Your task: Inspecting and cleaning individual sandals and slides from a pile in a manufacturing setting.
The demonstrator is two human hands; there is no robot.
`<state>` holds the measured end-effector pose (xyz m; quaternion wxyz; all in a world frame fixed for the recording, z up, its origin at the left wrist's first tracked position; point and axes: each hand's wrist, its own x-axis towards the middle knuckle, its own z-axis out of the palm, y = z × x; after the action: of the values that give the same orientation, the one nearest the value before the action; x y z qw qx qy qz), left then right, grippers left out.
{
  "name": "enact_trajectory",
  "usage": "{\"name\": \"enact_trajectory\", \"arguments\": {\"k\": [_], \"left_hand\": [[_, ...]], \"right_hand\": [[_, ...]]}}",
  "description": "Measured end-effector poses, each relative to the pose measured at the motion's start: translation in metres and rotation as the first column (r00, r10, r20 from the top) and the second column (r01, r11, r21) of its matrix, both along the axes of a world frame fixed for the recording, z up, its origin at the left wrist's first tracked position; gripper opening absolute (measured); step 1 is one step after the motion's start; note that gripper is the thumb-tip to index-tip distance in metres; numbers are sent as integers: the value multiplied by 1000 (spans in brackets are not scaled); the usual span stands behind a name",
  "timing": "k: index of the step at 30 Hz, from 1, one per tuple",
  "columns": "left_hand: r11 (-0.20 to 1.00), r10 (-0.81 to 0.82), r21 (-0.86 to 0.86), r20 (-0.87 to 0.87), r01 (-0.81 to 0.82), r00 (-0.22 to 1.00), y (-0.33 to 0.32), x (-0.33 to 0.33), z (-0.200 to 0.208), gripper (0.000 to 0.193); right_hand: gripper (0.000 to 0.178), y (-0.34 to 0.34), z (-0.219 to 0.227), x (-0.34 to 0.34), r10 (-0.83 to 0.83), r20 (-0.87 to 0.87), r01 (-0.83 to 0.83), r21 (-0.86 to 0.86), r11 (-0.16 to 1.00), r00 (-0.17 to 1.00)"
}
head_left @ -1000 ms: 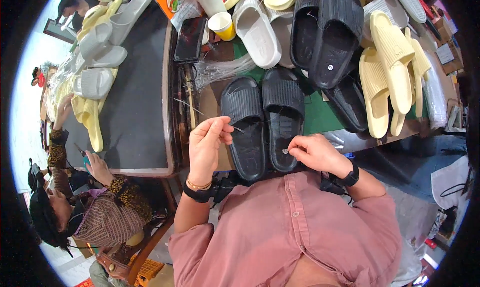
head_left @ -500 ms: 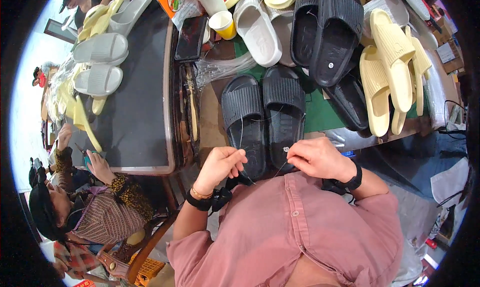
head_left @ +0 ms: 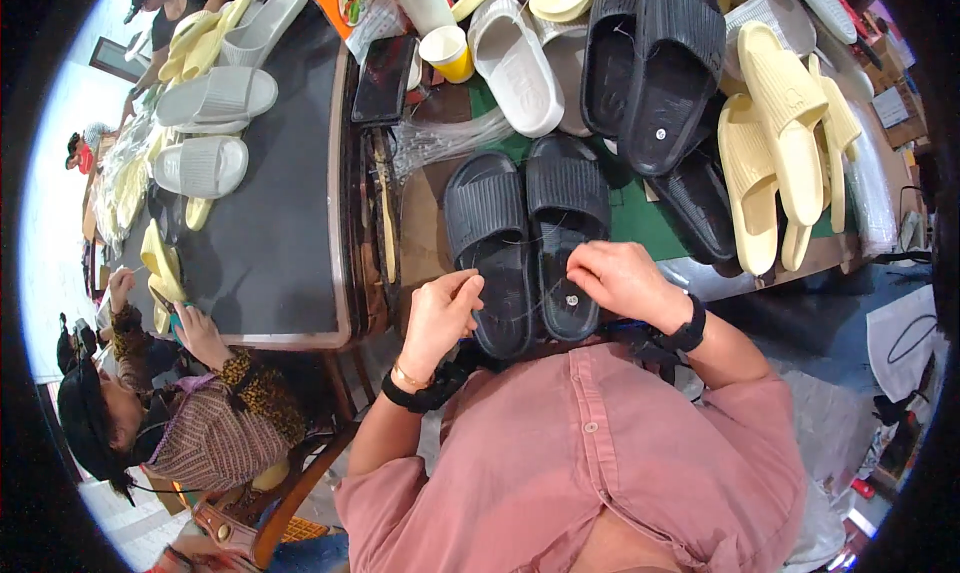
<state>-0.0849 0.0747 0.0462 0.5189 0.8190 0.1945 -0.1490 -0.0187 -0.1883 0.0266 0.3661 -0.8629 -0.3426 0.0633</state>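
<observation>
A pair of black slide sandals lies side by side in front of me, the left slide (head_left: 487, 218) and the right slide (head_left: 568, 201) with their ribbed straps away from me. Thin clear plastic strands run across both straps and insoles. My left hand (head_left: 440, 313) is closed in a pinch at the left slide's edge, on a strand. Over the right slide's insole, my right hand (head_left: 625, 278) pinches a strand too, its fingertips partly hidden. A small round white sticker (head_left: 572, 300) shows on the right insole.
More black slides (head_left: 672, 83) and cream slides (head_left: 785, 123) are heaped at the right. Beyond my pair lie a white slide (head_left: 515, 68), a yellow cup (head_left: 446, 55), a phone (head_left: 384, 78) and bundled clear strands (head_left: 450, 138). A co-worker's hand (head_left: 203, 335) works at the left table.
Both my hands have moved up, away from my body, the right one farther over its slide. The round sticker is now uncovered. At the left, the co-worker's yellow slide has shifted.
</observation>
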Motion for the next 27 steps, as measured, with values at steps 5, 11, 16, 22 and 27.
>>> {"name": "enact_trajectory", "arguments": {"k": [5,11,16,22,27], "left_hand": [[927,-144,372,239,47,960,0,-3,-8,32],[843,-260,537,375,20,890,-13,-7,-6,43],[735,-584,644,446,210,678,-20,4,-11,40],[732,-584,661,487,163,649,-30,15,-24,28],[758,-484,650,503,55,716,-42,22,-25,22]], "right_hand": [[12,3,-5,14,-107,-9,107,6,994,994],[19,14,-7,10,-190,-23,191,106,976,981],[32,14,-3,1,-207,-16,208,120,971,978],[24,2,6,1,-223,3,219,188,958,975],[30,-2,5,10,-380,-11,375,198,906,925]]}}
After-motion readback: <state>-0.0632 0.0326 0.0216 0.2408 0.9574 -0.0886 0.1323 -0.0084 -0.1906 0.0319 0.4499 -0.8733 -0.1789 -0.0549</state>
